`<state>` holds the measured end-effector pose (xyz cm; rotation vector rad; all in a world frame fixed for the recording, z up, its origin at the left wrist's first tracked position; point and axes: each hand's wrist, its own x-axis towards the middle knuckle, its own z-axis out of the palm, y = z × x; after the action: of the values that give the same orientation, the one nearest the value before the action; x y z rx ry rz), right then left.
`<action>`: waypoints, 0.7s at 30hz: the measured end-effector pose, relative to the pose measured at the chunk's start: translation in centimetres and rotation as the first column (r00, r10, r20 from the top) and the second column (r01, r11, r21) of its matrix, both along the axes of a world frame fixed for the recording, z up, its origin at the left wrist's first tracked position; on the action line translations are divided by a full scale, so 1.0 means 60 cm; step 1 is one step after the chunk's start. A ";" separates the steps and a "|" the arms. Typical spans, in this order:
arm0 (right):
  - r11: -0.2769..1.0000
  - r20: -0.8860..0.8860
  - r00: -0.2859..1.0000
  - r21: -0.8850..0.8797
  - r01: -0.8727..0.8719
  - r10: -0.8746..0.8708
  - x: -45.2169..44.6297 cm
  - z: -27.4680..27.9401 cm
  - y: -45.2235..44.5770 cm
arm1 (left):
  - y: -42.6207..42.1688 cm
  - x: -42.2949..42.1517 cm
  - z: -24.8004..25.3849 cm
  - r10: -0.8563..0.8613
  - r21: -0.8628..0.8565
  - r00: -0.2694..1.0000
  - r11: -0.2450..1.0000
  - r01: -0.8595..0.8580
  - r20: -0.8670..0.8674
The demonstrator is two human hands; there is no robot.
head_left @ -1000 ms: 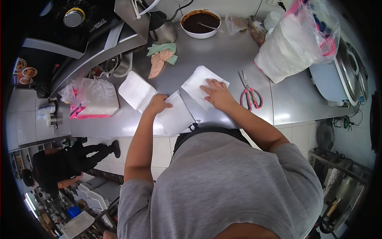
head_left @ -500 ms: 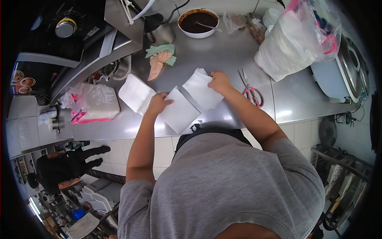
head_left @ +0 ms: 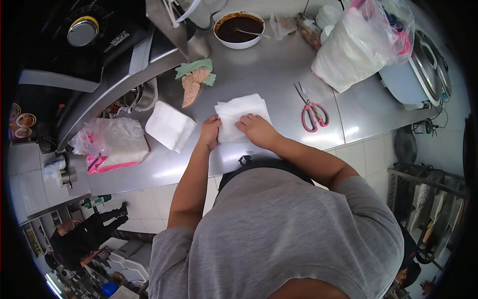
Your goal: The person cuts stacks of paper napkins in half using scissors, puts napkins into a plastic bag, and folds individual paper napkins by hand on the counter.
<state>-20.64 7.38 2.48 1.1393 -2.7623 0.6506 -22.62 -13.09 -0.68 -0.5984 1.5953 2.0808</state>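
Several white paper napkins (head_left: 244, 107) lie roughly together in front of me on the steel counter, their corners slightly uneven. My left hand (head_left: 211, 132) grips their left edge, fingers closed with the thumb toward the paper. Over their lower middle, my right hand (head_left: 258, 131) has its fingers bent and pressed onto the top sheet, hiding part of it. A neat thicker stack of white napkins (head_left: 170, 125) sits left of my left hand, apart from it. Scissors with pink handles (head_left: 314, 117) lie to the right of my right hand, blades pointing away.
A plastic bag of white contents (head_left: 122, 142) is at the left. Crumpled green and peach cloths (head_left: 195, 79) lie behind the stack. At the back stands a bowl of dark sauce (head_left: 239, 30) with a spoon; a large bag (head_left: 353, 45) and lidded container (head_left: 411, 79) stand right.
Two separate napkin portions, one in each hand, are now together in front of me. My right hand has moved left and nearer my body; my left hand has shifted slightly right.
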 end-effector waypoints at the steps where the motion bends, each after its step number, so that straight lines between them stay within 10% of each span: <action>1: 1.000 0.018 1.000 0.004 0.024 -0.024 0.007 -0.004 -0.002 | -0.004 0.000 -0.003 -0.015 0.025 1.000 1.000 0.015 0.007; 11: 0.981 0.189 0.966 0.110 0.157 -0.176 0.027 -0.003 -0.043 | 0.010 -0.001 0.029 0.126 0.116 0.978 0.982 -0.147 0.168; 14: 0.954 0.234 0.952 -0.176 0.242 -0.198 0.023 0.022 -0.014 | -0.004 0.002 0.009 -0.180 -0.178 0.973 0.972 0.154 -0.143; 17: 0.381 0.625 0.697 -0.585 0.716 -0.351 0.004 0.024 0.035 | 0.002 0.008 0.098 -0.062 0.073 0.936 0.993 0.093 -0.346; 21: 0.445 0.733 0.675 -0.634 0.633 0.084 -0.011 0.042 0.043 | -0.006 0.017 0.102 -0.071 0.065 0.904 0.992 0.108 -0.421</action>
<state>-21.28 9.97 5.01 0.0918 -2.2073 2.4307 -21.62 -13.43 5.43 -0.0405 1.7021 2.3017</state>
